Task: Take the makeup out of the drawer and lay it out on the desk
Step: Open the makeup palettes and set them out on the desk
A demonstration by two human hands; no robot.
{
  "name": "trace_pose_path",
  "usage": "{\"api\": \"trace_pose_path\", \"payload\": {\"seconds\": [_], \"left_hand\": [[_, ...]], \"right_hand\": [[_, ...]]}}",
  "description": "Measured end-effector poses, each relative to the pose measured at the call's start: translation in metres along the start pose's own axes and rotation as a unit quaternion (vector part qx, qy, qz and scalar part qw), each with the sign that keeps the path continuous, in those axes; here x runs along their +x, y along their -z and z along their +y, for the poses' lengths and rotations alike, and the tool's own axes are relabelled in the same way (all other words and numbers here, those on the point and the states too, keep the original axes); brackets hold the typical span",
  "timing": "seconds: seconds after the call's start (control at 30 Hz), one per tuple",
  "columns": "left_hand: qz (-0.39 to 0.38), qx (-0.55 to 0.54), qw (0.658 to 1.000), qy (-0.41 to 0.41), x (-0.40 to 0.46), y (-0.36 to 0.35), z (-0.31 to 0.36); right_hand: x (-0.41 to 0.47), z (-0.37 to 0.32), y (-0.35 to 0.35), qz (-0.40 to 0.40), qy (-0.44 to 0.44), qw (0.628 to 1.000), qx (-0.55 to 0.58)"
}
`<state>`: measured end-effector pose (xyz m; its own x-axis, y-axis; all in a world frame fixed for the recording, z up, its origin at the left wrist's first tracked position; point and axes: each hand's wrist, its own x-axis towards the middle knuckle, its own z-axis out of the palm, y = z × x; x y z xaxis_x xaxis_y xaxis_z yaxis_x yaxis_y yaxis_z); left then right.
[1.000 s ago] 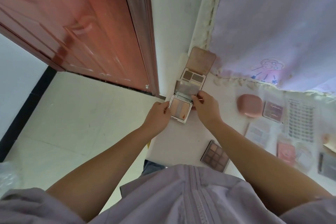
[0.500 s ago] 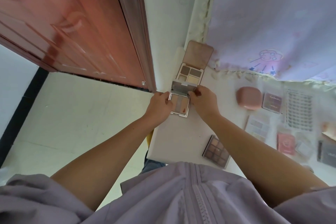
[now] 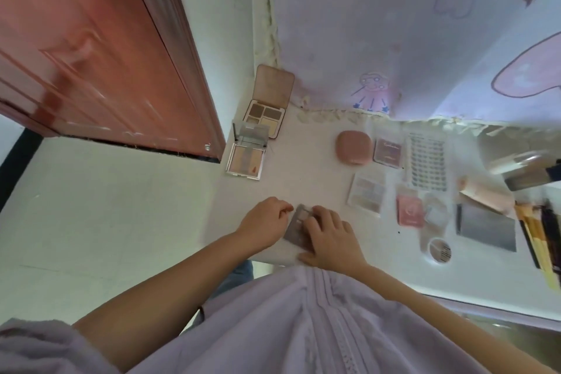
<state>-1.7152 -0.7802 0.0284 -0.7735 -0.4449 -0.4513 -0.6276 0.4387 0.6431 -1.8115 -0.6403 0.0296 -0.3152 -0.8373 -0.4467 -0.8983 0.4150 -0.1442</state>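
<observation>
A grey eyeshadow palette (image 3: 298, 223) lies at the near edge of the white desk (image 3: 306, 179). My right hand (image 3: 331, 237) rests on it, fingers covering most of its pans. My left hand (image 3: 265, 222) is curled at its left edge, touching it. An open silver blush palette (image 3: 246, 158) lies at the desk's left edge, its lid raised. Behind it an open pink four-pan palette (image 3: 267, 114) leans against the wall. The drawer is out of sight.
More makeup is spread to the right: a pink compact (image 3: 353, 147), a small mauve palette (image 3: 388, 152), a lash tray (image 3: 427, 162), a clear palette (image 3: 367, 191), a pink square case (image 3: 409, 209), a grey box (image 3: 485, 226), brushes (image 3: 537, 237). A red door (image 3: 91, 48) stands left.
Both hands let go of the silver blush palette, which now lies open at the desk's left edge. They moved back toward me onto the grey eyeshadow palette.
</observation>
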Motion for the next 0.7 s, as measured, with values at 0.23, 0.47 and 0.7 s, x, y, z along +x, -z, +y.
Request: {"api": "trace_pose_path", "payload": {"seconds": [0.23,0.47,0.7], "left_hand": [[-0.082,-0.443,0.884,0.126,-0.012,0.014,0.019],[-0.184,-0.686,0.698,0.092,-0.016,0.032,0.043],[-0.194,-0.721,0.657,0.102,-0.015,0.041,0.040]], "right_hand": [[-0.001,0.004,0.032,0.134,0.030,0.969,0.204],[-0.005,0.008,0.085,0.184,0.098,0.926,0.315],[0.002,0.030,0.120,0.057,0.085,0.893,0.438]]}}
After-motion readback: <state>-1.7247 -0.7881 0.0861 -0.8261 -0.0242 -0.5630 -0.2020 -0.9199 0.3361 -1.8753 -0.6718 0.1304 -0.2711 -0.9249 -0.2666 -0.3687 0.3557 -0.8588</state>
